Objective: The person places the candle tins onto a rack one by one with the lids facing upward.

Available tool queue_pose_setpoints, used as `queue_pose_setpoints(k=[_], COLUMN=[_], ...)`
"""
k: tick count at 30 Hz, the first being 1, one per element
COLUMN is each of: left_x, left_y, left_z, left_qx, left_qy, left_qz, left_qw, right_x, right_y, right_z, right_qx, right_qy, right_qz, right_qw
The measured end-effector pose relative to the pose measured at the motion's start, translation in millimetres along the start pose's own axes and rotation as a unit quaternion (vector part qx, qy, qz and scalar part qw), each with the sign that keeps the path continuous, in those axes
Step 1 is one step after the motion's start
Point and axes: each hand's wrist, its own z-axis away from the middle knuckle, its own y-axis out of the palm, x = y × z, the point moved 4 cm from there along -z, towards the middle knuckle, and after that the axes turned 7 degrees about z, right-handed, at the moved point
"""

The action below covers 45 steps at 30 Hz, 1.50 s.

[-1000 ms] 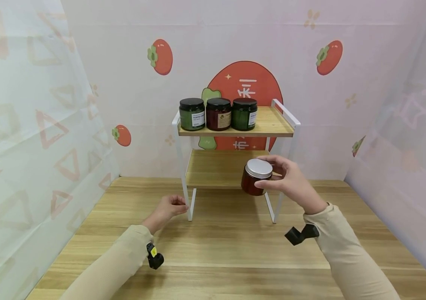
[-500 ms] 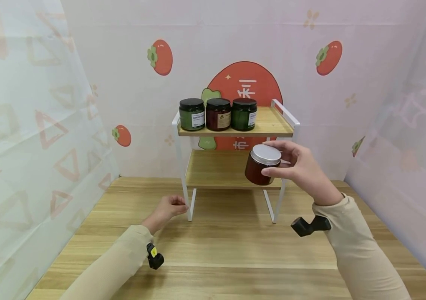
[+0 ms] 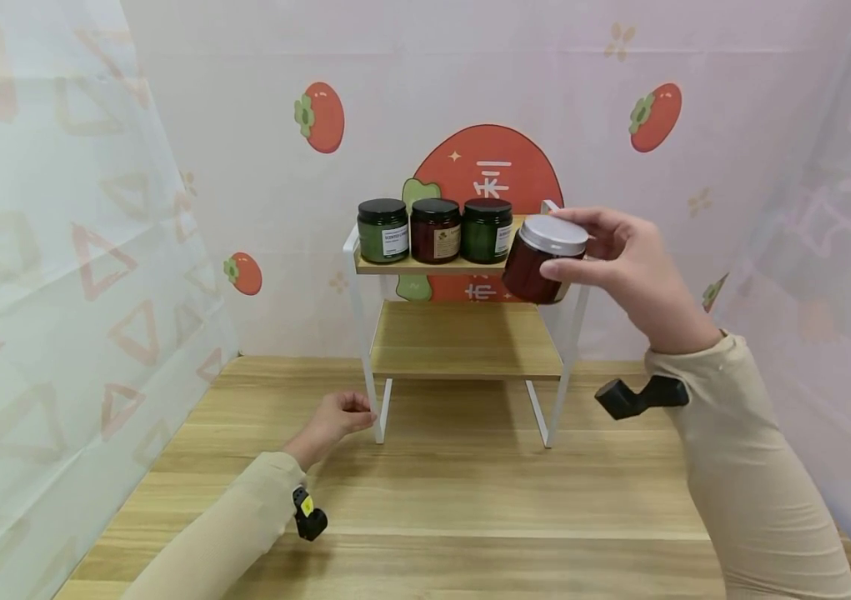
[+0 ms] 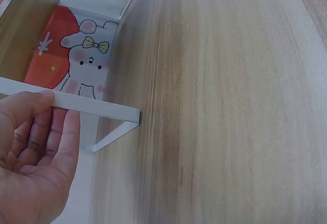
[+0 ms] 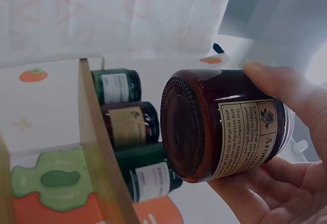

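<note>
My right hand point(image 3: 638, 271) grips a dark red-brown candle jar point(image 3: 533, 271) with a silver lid, thumb on one side and fingers on the other. The jar is tilted a little, in front of the right part of the top shelf point(image 3: 433, 268). Its tan label point(image 5: 246, 137) shows in the right wrist view. Down at the left, my left hand point(image 3: 335, 423) pinches the white metal leg point(image 4: 97, 106) of the two-tier rack between thumb and fingers. On the top shelf stand a green jar point(image 3: 382, 233), a red-brown jar point(image 3: 436, 237) and another green jar point(image 3: 483, 237), all black-lidded, side by side.
The lower shelf point(image 3: 463, 337) of the rack is wooden. The rack stands on a wood-grain table point(image 3: 470, 500). Printed cloth walls point(image 3: 245, 125) close in the back and both sides. A dark wrist-camera mount point(image 3: 638, 398) sits on my right sleeve.
My right hand has lifted the jar upward and slightly right, from in front of the lower shelf to the height of the top shelf. The left hand stays on the leg.
</note>
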Motion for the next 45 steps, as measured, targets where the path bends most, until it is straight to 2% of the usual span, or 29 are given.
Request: queue_pose_setpoints(k=[3, 9, 12, 15, 20, 31, 45], left_x=[-0.8, -0.2, 0.4, 0.7, 0.6, 1.2, 0.3], left_y=[0.2, -1.0, -1.7, -2.0, -1.7, -1.7, -1.5], left_z=[0.4, 0.3, 0.2, 0.2, -0.3, -0.2, 0.5], left_qx=[0.003, -0.003, 0.003, 0.01, 0.008, 0.006, 0.009], left_qy=[0.006, 0.0, -0.004, -0.005, -0.004, 0.0, 0.006], left_qz=[-0.007, -0.006, -0.001, 0.006, 0.007, 0.003, -0.006], left_qw=[1.0, 1.0, 1.0, 0.9999, 0.9999, 1.0, 0.9999], right_x=[4, 7, 5, 2, -5, -19, -29], right_y=[-9, -28, -35, -39, -42, -41, -35], right_z=[-10.1, -32.9, -43.0, -52.0, -64.1, -81.9, -89.8], right_qx=[-0.006, -0.019, -0.024, -0.022, -0.018, 0.019, 0.047], right_qy=[0.004, 0.007, 0.014, 0.032, 0.053, 0.072, 0.088], right_qz=[-0.02, -0.044, -0.03, 0.007, 0.058, 0.07, 0.074], right_qw=[0.9998, 0.9988, 0.9992, 0.9992, 0.9967, 0.9948, 0.9922])
